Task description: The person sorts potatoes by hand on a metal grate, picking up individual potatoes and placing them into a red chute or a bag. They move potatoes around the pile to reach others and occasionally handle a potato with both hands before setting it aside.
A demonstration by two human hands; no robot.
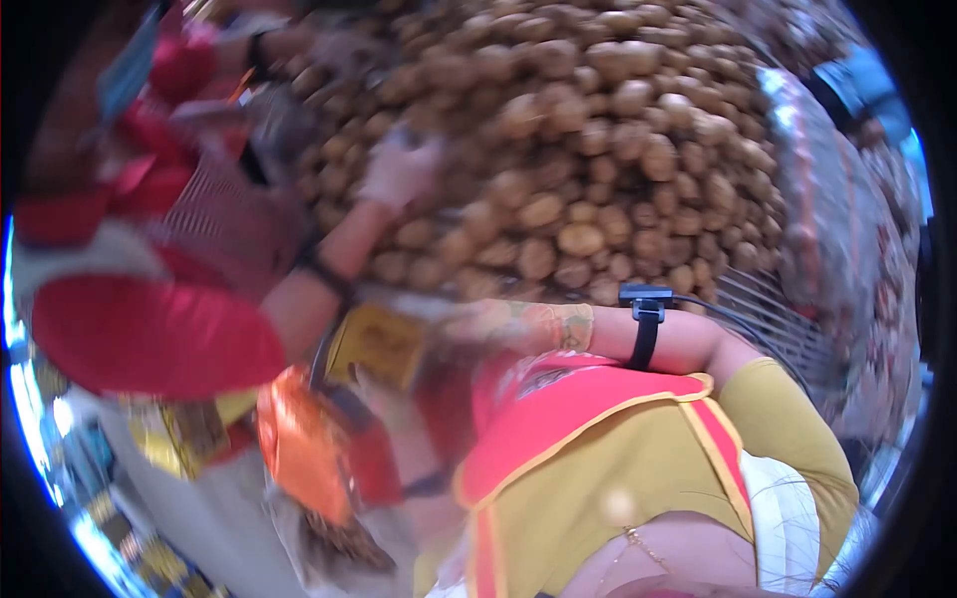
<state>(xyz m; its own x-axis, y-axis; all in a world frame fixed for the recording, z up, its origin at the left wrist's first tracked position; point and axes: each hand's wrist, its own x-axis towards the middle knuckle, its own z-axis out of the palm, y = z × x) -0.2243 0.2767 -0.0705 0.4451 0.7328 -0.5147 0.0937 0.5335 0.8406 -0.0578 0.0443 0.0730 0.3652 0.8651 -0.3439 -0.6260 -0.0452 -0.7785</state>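
My left hand, blurred, reaches up from below and grips the lower edge of a yellow box-shaped package. From the right, my right hand, in a pale patterned glove, extends to the package's right side; its fingers are smeared by motion. Just beyond both hands rises a large heap of brown potatoes. A black strap with a small device circles my right forearm.
At left a co-worker in red leans in, a gloved hand on the potatoes. Another person's arm reaches in at top left. An orange bag hangs below the package. Metal bars and clear plastic-wrapped sacks stand right.
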